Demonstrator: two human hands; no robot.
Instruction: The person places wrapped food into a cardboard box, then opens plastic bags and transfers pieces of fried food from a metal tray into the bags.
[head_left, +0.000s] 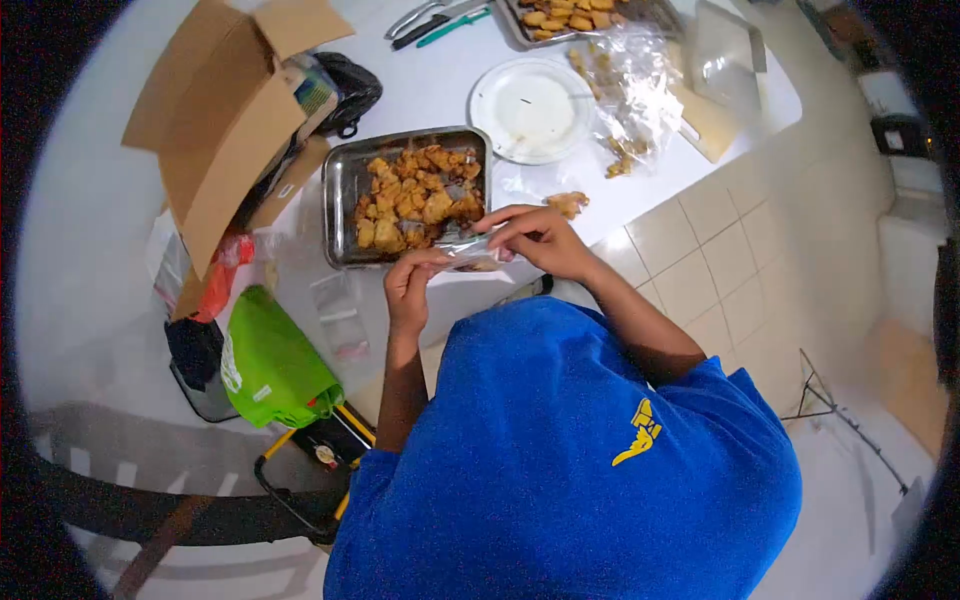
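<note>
At the near side of the bench [405,95], just by a corner of the tray [332,195], a clear bag [474,252] was held between two hands. The left hand [413,277] pinched one side of it between thumb and fingers; the right hand [540,240] gripped the other side with bent fingers, its thumb partly hidden. Something brownish seemed to show low in the bag — whether its mouth was open or closed could not be told.

The work looked only partway along. Browned pieces [410,190] lay loose in the tray, piled toward its right side, and the far tray [520,43] held more, apart from both hands; all of these seemed left to deal with. As for what was done, a brown portion [567,204], perhaps bagged, lay beyond the right hand, and the crumpled plastic [640,95] past it had similar bits in or under it — likely finished, though glare hid much.
</note>
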